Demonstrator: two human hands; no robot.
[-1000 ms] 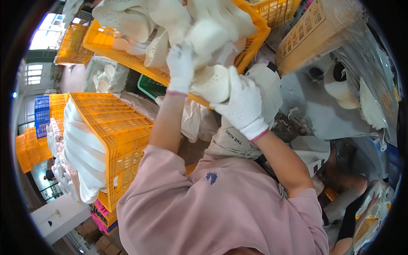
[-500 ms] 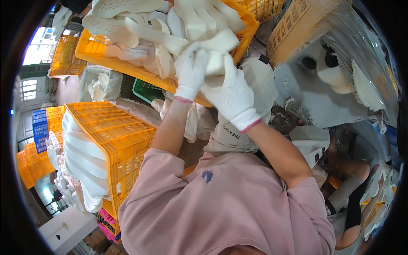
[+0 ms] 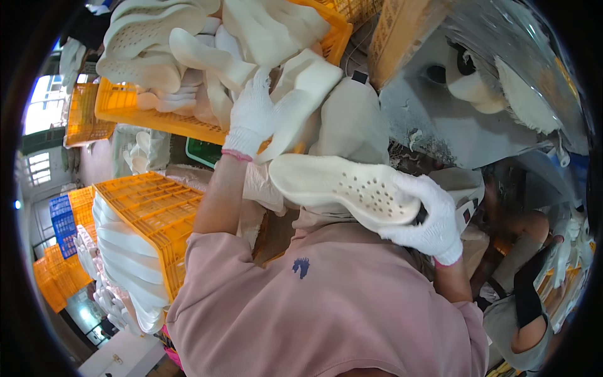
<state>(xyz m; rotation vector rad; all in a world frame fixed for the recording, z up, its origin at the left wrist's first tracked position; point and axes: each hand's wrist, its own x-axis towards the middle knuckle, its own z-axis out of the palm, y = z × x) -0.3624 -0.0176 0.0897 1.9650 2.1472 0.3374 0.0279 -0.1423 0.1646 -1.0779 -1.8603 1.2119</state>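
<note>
Head — perforated insole (image 3: 333,182) in right hand (image 3: 436,220); left hand (image 3: 253,116) at pile (image 3: 210,55)

A yellow plastic crate (image 3: 119,107) carries a heap of off-white insoles (image 3: 270,28), spreading ahead of the left grip (image 3: 252,119) and, farther off, ahead and left of the right grip (image 3: 433,220). Perforated insoles (image 3: 141,47) lie piled left of the left grip; just to its right, a long pale insole (image 3: 301,94) slants over the near rim.
</note>
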